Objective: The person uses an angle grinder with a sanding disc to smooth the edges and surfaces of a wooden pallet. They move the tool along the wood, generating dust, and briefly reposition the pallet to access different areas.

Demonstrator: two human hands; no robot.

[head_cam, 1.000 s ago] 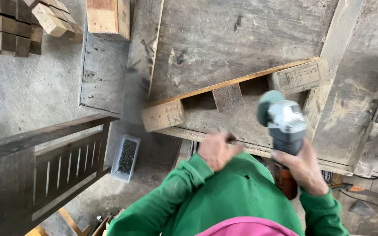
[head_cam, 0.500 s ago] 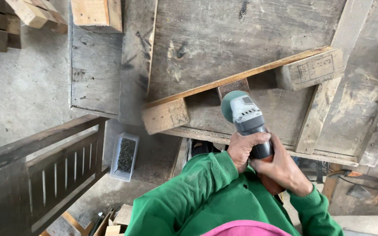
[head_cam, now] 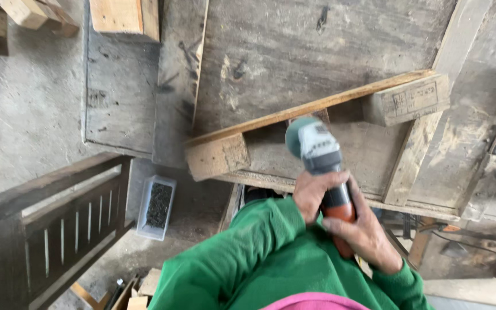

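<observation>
I hold an angle grinder (head_cam: 317, 150) with a grey-white head and an orange-red rear in both hands. My left hand (head_cam: 312, 194) wraps the dark neck just behind the head. My right hand (head_cam: 363, 229) grips the orange rear body. The grinder's head points up over a wooden pallet piece (head_cam: 317, 109), a thin slat with a block (head_cam: 218, 156) at the left end and another block (head_cam: 410, 100) at the right. The pallet piece lies on a worn grey wooden bench top (head_cam: 317, 40). My sleeves are green.
A small clear box of dark screws (head_cam: 156, 205) sits on the floor at lower left. A dark slatted wooden frame (head_cam: 47, 229) stands at the left. Wood offcuts (head_cam: 24, 14) and a pale block (head_cam: 124, 17) lie at the top left. A cable (head_cam: 460, 241) runs at the right.
My left hand came off the pallet piece and took hold of the grinder. The grinder moved left, from the right block to the middle of the slat.
</observation>
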